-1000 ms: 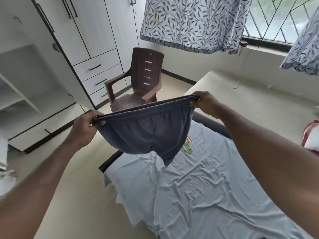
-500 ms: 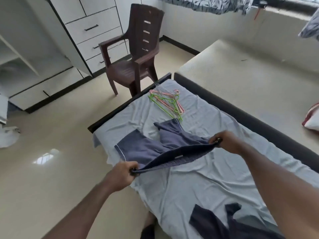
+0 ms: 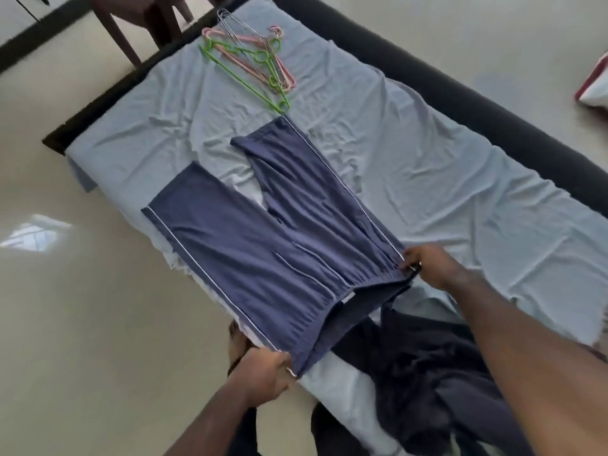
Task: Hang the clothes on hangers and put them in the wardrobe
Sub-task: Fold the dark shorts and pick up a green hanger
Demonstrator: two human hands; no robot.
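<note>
Both hands, my left hand and right hand, are pinching the waistband corners of the blue shorts, now lowered from mid-air onto the bedsheet at frame centre, below the hangers, ready for hanging.

The chair is cut off by the top edge — only legs and a seat corner show. The red-and-white item runs off the right edge; what it is cannot be told. The dark clothes at the bed's near corner are partly covered by the right forearm. The hangers at the far end overlap — their count is unclear.
</note>
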